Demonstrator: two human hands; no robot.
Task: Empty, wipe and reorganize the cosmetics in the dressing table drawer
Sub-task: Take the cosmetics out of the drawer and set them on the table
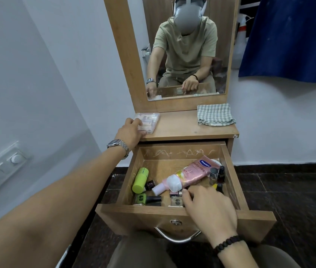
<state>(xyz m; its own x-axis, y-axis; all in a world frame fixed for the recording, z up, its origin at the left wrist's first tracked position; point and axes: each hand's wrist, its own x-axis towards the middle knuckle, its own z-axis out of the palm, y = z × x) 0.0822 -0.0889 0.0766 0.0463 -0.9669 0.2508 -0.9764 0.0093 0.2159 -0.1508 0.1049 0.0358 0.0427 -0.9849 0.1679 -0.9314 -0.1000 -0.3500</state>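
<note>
step: emptying, early | left hand point(132, 130) fingers on clear case point(147, 122), tabletop 11 o'clock, grip unclear | right hand point(209, 207) fingers curled over small jar point(176, 193), drawer point(232, 171) 5 o'clock | pink tube point(188, 174) and bottles left inside | next: lift jar to tabletop near cloth point(215, 114)

A mirror point(186, 55) in wood frame stands at back. Blue cloth point(290, 37) hangs top right, w/ a white spray bottle point(240, 41) just beside it. Switch panel point(0, 171) on the left wall. Dark tile floor point(298, 190) below.
</note>
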